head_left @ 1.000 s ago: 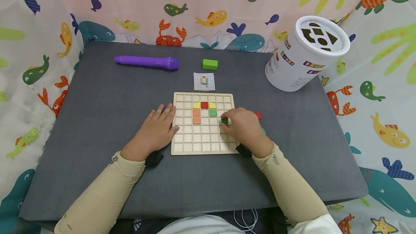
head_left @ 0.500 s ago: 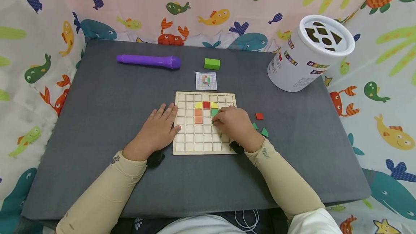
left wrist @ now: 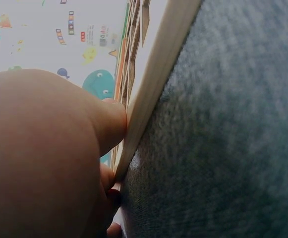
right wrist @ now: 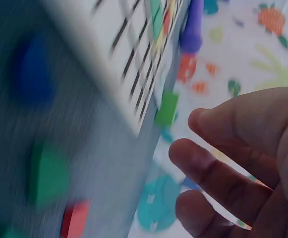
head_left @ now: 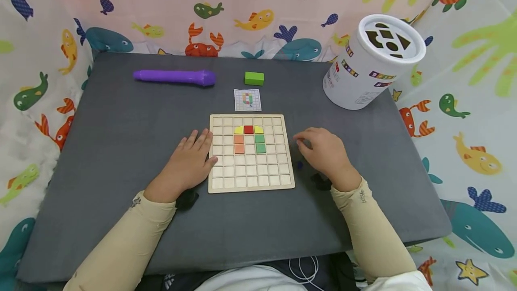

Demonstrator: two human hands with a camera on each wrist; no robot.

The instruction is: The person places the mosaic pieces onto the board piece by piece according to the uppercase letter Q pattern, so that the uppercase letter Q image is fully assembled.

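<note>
A wooden grid board (head_left: 251, 188) lies on the grey table. In its upper cells sit a red tile (head_left: 248, 130) between two yellow tiles (head_left: 238, 130), two orange tiles (head_left: 239, 143) below on the left and two green tiles (head_left: 260, 148) on the right. My left hand (head_left: 188, 161) lies with straight fingers along the board's left edge, thumb on the rim. Off the board's right side, my right hand (head_left: 325, 154) hovers with loosely bent fingers and nothing between them. Beneath it, the right wrist view shows a blue piece (right wrist: 32, 72), a green piece (right wrist: 48, 173) and a red piece (right wrist: 75, 218).
A small printed grid card (head_left: 247, 100) lies behind the board, with a bright green block (head_left: 254, 78) beyond it. A purple microphone-shaped stick (head_left: 173, 77) is at the back left. At the back right stands a white tub (head_left: 355, 77) with shape holes in its lid.
My right hand has put a green tile into the board below the other green one, let go and moved right, over the loose pieces. My left hand stays at the board's edge.
</note>
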